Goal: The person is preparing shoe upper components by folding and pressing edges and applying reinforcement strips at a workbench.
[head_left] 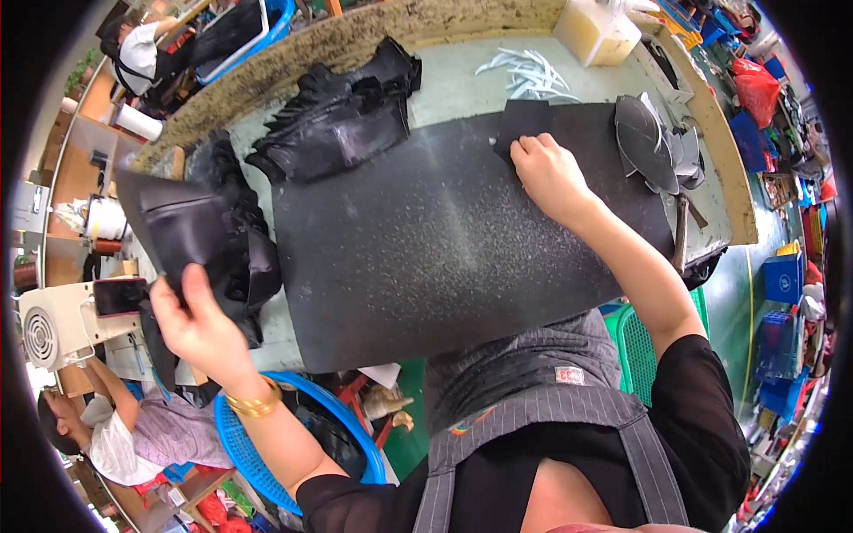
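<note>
A large black sheet (391,258), strewn with pale specks, covers much of the worktable in front of me. My right hand (546,178) rests near its far edge, fingers curled over a small dark flat piece (526,117). At the table's left side, my left hand (195,324) has its thumb against the lower edge of a raised black leather piece (182,222), which stands tilted; the other fingers are partly hidden. Behind that piece lies a row of black leather pieces (258,258). Another overlapping pile of black leather pieces (342,129) sits at the far left of the sheet.
Pale curved strips (533,75) and a plastic container of yellowish liquid (597,31) are at the back. Dark oval pieces (644,142) and a hammer-like tool (682,231) lie right. A blue basket (235,444) stands below left, a green one (635,351) below right. Other people sit left.
</note>
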A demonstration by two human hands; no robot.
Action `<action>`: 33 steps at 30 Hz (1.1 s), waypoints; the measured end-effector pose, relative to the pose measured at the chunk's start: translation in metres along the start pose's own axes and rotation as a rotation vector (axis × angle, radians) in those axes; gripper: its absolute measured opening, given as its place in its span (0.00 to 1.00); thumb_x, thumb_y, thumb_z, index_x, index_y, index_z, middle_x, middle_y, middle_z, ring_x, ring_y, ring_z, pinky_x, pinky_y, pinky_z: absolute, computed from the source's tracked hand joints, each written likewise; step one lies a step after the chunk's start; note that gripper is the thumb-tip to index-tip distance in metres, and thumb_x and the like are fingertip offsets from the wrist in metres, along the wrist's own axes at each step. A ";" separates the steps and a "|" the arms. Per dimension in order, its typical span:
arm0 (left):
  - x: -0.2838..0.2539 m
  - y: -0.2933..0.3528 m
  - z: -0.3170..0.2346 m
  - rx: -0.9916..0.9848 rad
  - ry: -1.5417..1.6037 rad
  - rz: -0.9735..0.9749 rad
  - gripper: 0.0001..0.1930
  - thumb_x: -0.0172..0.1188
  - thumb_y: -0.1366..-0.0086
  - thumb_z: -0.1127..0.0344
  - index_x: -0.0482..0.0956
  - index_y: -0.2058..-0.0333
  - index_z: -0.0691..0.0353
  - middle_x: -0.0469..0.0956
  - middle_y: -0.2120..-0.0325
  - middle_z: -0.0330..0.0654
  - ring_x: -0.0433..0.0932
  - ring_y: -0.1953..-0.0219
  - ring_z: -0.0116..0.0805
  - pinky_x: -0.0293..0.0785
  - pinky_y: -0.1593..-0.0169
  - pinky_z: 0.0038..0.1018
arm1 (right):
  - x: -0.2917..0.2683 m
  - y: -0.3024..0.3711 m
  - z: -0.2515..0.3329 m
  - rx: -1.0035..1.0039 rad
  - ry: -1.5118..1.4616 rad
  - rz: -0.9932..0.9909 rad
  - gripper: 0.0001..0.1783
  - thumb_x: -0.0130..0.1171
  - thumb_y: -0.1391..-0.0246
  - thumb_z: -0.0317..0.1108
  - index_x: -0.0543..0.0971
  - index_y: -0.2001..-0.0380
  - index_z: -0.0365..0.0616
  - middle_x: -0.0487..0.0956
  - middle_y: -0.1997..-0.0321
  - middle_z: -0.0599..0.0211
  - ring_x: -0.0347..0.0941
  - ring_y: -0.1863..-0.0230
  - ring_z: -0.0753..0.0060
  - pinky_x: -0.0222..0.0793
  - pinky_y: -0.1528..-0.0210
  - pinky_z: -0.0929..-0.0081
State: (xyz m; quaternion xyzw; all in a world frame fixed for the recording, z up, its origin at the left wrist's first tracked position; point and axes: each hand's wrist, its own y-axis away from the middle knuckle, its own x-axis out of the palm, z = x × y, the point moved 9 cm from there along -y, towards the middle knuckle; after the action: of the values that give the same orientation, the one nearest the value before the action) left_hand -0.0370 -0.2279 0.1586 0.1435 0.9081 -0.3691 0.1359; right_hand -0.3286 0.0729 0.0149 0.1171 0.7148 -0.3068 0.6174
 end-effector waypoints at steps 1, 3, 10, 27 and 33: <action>0.014 0.021 -0.024 0.056 -0.057 0.054 0.10 0.64 0.33 0.70 0.76 0.58 0.68 0.78 0.64 0.37 0.74 0.60 0.30 0.71 0.52 0.27 | -0.003 0.000 -0.001 -0.010 0.052 0.012 0.05 0.60 0.48 0.30 0.78 0.72 0.40 0.77 0.68 0.62 0.75 0.62 0.55 0.76 0.59 0.62; 0.061 0.066 -0.068 0.354 -0.102 0.293 0.16 0.73 0.45 0.65 0.77 0.61 0.63 0.77 0.65 0.41 0.76 0.59 0.42 0.70 0.52 0.37 | -0.003 -0.004 -0.010 0.050 -0.009 0.015 0.06 0.58 0.49 0.26 0.80 0.67 0.38 0.80 0.66 0.58 0.77 0.60 0.52 0.76 0.57 0.62; 0.132 0.198 -0.081 0.855 -0.421 0.531 0.07 0.59 0.38 0.61 0.77 0.68 0.57 0.75 0.66 0.36 0.75 0.55 0.34 0.67 0.56 0.31 | -0.157 0.066 -0.037 0.243 -0.296 -0.719 0.12 0.69 0.50 0.20 0.82 0.61 0.36 0.84 0.63 0.59 0.82 0.63 0.66 0.76 0.58 0.77; 0.108 0.184 -0.051 0.101 0.124 0.903 0.31 0.69 0.40 0.56 0.71 0.42 0.62 0.79 0.53 0.52 0.80 0.52 0.47 0.77 0.49 0.34 | -0.043 0.033 0.119 0.208 -2.119 0.267 0.14 0.57 0.35 0.34 0.73 0.49 0.41 0.80 0.55 0.69 0.74 0.51 0.79 0.70 0.47 0.74; 0.104 0.170 -0.032 -0.322 0.566 0.708 0.29 0.68 0.38 0.69 0.68 0.40 0.65 0.79 0.52 0.50 0.79 0.53 0.31 0.76 0.51 0.31 | -0.041 0.037 0.116 0.212 -1.076 0.202 0.15 0.57 0.39 0.27 0.72 0.49 0.36 0.80 0.57 0.56 0.79 0.56 0.57 0.73 0.53 0.69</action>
State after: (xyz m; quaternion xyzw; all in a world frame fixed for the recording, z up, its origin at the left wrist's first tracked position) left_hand -0.0762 -0.0723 0.0365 0.5159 0.8504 -0.1014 0.0213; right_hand -0.2059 0.0434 0.0375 0.0734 0.2493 -0.3331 0.9063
